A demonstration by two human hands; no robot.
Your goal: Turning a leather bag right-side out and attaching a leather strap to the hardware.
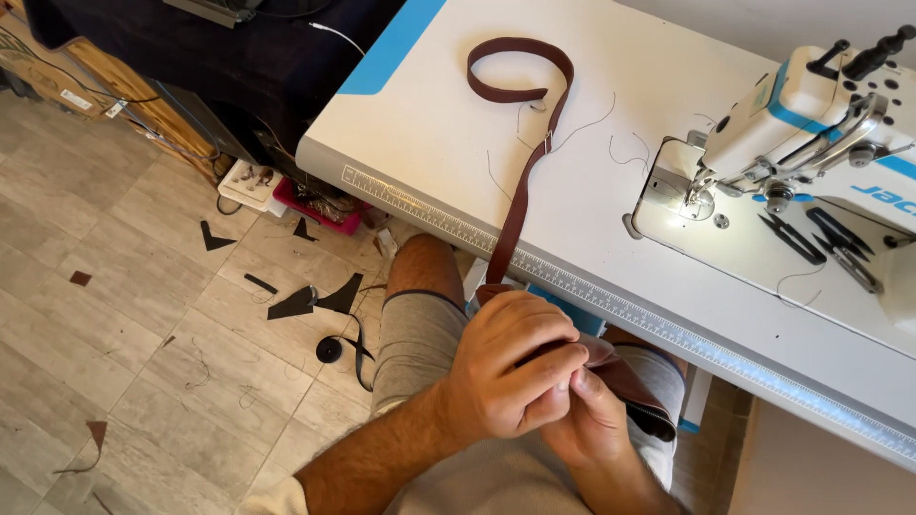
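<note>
We have the brown leather piece (620, 377) in our lap, just below the table (429, 124) edge, both hands closed on it: left hand (510, 367) over the top, right hand (592, 420) pinching beneath. It looks soft, light and pliable, best held at its folded edge. Its strap (520, 195) runs up onto the table, looping left of the sewing machine (811, 124). Our hands hide most of the piece.

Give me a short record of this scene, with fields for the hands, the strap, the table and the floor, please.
left hand: closed over brown leather piece, above the lap
right hand: gripping the same piece from below
strap: brown, looped on table, hanging over the edge
table: white, carries sewing machine and black snips
floor: tiled, dark scraps
</note>
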